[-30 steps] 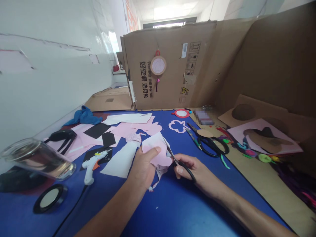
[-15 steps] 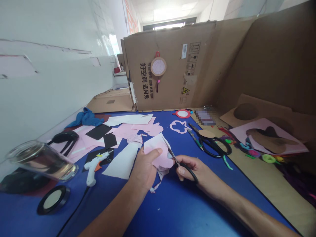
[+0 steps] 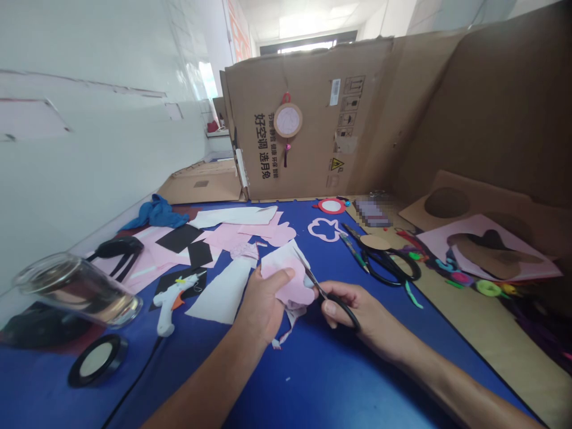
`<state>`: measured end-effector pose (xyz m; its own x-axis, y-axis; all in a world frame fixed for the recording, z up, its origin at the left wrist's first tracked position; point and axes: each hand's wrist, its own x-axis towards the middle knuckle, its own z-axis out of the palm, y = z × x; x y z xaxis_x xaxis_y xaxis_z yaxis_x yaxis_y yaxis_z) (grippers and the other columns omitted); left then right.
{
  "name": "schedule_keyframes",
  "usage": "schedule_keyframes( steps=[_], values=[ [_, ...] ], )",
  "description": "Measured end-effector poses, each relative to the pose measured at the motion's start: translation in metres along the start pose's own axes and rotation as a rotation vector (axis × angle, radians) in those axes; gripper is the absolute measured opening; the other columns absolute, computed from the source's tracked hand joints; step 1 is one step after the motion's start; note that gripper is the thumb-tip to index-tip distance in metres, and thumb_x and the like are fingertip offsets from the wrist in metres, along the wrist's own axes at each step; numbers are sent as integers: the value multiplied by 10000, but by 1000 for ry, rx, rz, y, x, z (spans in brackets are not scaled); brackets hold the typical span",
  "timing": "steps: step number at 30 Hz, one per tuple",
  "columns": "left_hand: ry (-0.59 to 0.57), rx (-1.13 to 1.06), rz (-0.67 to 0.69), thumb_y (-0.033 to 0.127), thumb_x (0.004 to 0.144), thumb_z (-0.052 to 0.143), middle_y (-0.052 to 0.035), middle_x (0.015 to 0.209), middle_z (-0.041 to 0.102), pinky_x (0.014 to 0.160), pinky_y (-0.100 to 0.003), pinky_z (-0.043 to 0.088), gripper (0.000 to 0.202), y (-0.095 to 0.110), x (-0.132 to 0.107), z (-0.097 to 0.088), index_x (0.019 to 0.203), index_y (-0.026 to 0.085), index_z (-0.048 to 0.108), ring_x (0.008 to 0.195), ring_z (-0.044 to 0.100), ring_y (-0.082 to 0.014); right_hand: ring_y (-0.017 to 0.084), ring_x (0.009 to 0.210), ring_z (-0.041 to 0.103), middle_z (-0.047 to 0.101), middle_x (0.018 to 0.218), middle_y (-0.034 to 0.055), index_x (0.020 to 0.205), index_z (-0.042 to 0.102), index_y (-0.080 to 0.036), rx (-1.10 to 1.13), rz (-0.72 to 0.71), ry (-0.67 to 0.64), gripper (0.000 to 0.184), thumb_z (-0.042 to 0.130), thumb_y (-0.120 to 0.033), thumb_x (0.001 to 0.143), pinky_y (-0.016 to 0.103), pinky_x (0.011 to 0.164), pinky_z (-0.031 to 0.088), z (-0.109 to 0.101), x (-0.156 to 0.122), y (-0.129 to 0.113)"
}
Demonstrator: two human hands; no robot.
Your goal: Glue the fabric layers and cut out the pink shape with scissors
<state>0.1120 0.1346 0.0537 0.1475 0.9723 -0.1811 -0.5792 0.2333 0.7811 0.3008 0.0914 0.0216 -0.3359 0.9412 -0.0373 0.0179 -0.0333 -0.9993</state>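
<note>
My left hand [image 3: 264, 302] pinches a pink paper cut-out with a wavy edge [image 3: 295, 291], thumb on top. A sheet of white paper [image 3: 279, 254] lies against it in the same grip, and a thin trimmed strip [image 3: 286, 333] dangles below. My right hand [image 3: 346, 307] is closed round the black handles of a pair of scissors [image 3: 325, 292]. The scissor blades are parted and point up and left, at the right edge of the held paper. My right fingertips are close to the pink edge; whether they touch it I cannot tell.
At left are a hot glue gun [image 3: 166, 307], a glass of liquid [image 3: 80, 292] and a black round case [image 3: 97, 360]. Large black-handled scissors [image 3: 386, 265] and a pink flower-shaped outline [image 3: 325, 230] lie right. A cardboard box [image 3: 313, 143] stands behind the blue table [image 3: 286, 399].
The scissor blades have opened wider at the paper's right edge. Both hands keep nearly the same place.
</note>
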Motion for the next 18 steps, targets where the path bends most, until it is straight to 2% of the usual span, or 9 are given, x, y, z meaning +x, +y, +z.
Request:
schedule_keyframes(
  steps=[10, 18],
  values=[
    [-27, 39, 20, 160, 615, 934, -86, 906, 807, 805, -411, 609, 620, 4, 0, 1, 1202, 147, 735, 808, 772, -285, 168, 706, 421, 569, 747, -14, 962, 717, -203, -17, 2, -14, 532, 756, -729, 896, 299, 667, 282, 0, -1, -4],
    [-15, 64, 11, 153, 586, 942, -69, 868, 782, 816, -388, 575, 509, 5, 0, 1, 1061, 152, 758, 826, 744, -266, 159, 701, 418, 571, 762, -16, 1024, 735, -200, -13, 2, -17, 502, 773, -687, 908, 288, 654, 279, -2, 0, 0]
  ],
)
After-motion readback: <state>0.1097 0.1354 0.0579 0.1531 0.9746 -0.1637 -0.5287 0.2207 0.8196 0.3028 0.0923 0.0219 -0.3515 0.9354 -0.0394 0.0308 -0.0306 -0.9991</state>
